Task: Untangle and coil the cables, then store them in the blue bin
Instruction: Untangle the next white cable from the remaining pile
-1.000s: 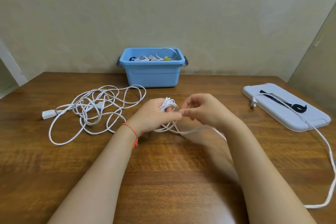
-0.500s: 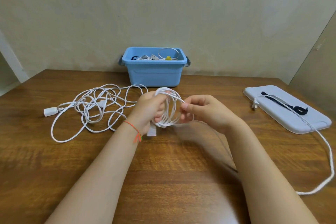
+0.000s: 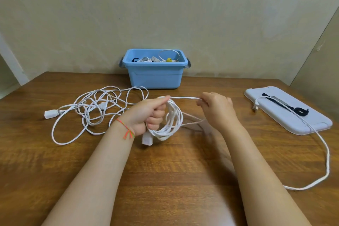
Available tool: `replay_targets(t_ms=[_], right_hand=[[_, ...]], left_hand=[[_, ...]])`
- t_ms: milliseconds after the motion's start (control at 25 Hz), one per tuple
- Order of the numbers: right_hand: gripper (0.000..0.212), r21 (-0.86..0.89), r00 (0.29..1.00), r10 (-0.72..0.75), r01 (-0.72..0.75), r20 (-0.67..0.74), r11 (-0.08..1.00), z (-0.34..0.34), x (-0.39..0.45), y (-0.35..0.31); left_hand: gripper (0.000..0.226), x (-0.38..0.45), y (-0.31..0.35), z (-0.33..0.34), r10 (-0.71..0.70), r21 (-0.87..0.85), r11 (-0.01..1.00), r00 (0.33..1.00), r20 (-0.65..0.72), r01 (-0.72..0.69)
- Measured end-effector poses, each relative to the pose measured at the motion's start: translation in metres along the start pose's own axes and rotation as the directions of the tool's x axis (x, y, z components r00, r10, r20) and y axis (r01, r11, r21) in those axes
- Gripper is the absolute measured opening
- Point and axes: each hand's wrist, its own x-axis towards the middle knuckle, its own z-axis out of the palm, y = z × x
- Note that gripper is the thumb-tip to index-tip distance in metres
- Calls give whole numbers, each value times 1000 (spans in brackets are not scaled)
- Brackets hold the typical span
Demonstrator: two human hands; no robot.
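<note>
- 1 cable is half coiled: left hand (image 3: 146, 115) grips the coil (image 3: 171, 121) over the table (image 3: 165, 180), right hand (image 3: 216, 108) pinches the strand feeding it.
- Its tail (image 3: 322, 152) trails right to the lid (image 3: 288, 110).
- Some cables already lie in the bin (image 3: 155, 75).
- 1 tangle (image 3: 95, 112) waits untouched, left of the hands.
</note>
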Motion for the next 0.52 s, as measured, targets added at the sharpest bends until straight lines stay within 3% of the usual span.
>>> replay_targets(t_ms=[40, 120, 200, 280, 400, 520], right_hand=[[24, 68, 998, 38, -42, 57, 997, -1, 1, 3], [27, 367, 972, 113, -183, 205, 912, -7, 0, 8], [27, 591, 929, 86, -298, 360, 750, -14, -2, 11], [25, 730, 892, -5, -367, 452, 576, -16, -3, 16], [23, 774, 857, -23, -453, 514, 442, -15, -1, 27], [24, 760, 820, 102, -563, 564, 325, -6, 1, 30]], left_hand=[[48, 2, 0, -5, -12, -96, 995, 997, -75, 4], [52, 7, -2, -16, -46, -219, 976, 968, -248, -10], [52, 12, -5, -23, -58, -230, 973, 929, -367, -30], [43, 13, -8, -25, -38, -231, 971, 917, -397, -59], [27, 14, -10, -26, 3, -249, 961, 907, -420, -119], [20, 24, -14, -29, 10, -242, 959, 873, -488, -147]])
